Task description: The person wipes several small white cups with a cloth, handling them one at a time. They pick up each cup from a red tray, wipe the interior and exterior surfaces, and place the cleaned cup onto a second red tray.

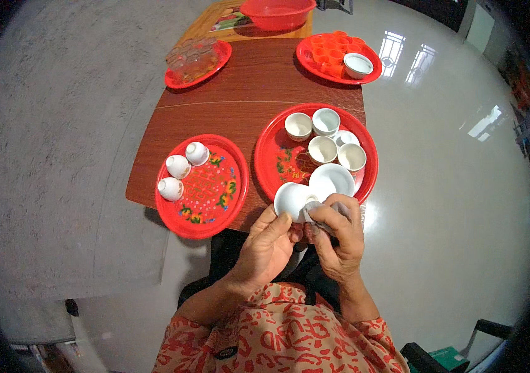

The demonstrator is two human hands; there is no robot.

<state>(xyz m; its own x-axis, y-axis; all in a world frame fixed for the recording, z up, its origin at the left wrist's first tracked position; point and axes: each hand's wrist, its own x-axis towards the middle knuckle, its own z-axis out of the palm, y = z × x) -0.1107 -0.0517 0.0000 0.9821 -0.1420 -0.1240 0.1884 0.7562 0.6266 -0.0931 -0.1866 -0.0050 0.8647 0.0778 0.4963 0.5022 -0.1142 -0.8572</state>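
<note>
My left hand (267, 245) grips a rounded white porcelain piece (291, 200) by its edge, thumb on the outside. Whether it is a lid or a small bowl I cannot tell. In my right hand (343, 239) is a bunched grey cloth (312, 215), pressed against the piece's right side. Both hands are at the near rim of a round red tray (267, 163). Just beyond them on that tray is a wide white bowl (332, 180). Several small white cups, among them an upright one (322, 150), stand farther back around a small white piece (345, 139).
Three white cups (178, 166) rest on a flowered red tray (227, 208) to the left. Farther back on the brown table (240, 93) are a tray of clear glasses (193, 60) and one with orange cups (333, 50) and a white bowl (358, 65). A red basin (277, 13) stands behind.
</note>
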